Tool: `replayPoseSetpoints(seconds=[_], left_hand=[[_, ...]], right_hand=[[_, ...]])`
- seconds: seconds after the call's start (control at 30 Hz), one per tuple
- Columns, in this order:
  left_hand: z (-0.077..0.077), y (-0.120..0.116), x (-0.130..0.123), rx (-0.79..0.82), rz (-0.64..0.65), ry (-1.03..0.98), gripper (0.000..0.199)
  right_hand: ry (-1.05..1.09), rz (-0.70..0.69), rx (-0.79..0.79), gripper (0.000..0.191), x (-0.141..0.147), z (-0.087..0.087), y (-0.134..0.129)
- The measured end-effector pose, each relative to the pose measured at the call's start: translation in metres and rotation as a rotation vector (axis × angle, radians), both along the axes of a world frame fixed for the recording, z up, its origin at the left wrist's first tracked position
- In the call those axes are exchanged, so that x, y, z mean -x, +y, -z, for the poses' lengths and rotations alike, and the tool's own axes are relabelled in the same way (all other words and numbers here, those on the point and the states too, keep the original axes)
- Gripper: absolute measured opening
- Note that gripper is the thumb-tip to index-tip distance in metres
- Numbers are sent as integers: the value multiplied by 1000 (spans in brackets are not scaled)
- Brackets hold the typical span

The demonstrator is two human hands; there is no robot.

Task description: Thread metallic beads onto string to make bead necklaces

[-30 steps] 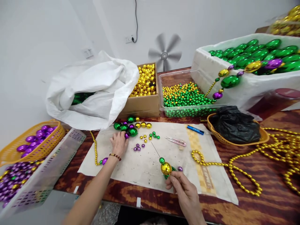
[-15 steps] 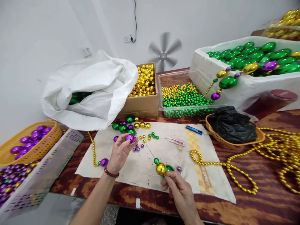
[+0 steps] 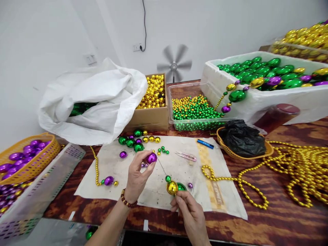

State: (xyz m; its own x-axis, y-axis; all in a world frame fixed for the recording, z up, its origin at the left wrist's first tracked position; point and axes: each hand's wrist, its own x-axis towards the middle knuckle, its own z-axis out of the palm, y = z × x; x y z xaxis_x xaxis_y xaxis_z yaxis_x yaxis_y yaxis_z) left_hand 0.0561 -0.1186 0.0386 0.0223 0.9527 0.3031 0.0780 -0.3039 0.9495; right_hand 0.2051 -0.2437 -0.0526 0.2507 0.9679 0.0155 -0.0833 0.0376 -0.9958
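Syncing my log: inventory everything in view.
Table: one, brown, foreground
Cloth: one, cream, centre
Beads: many, green, gold, purple, throughout
Snips: one, pink, cloth
Slim object: one, blue, cloth
Bead strings: uncounted, gold, mostly right
Baskets: two, orange, sides
Bag: one, black, right
Crate: one, whitish, left
Sack: one, white, left
Carton: one, brown, rear
Tub: one, clear, rear
Foam box: one, white, right
Jar: one, reddish, right
Fan: one, grey, rear
Wall plates: two, white, rear
Cord: one, black, rear
Needle: one, silver, centre
Left hand: one, holding purple bead
Right hand: one, holding threaded beads
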Motion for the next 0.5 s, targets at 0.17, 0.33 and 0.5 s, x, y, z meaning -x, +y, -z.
replayPoseSetpoints(seconds=[0.17,0.33,0.5], left_hand=[[-5,-3,0,66,-11,-113,34],[-4,0,2,131,7,-190,32],[-9,5,-1,251,36,-360,34]], right_hand=[[44,50,32,33,7,-5,-2],[52,10,-6,33,8,-4,-3],[48,28,-2,36,9,-6,-4]])
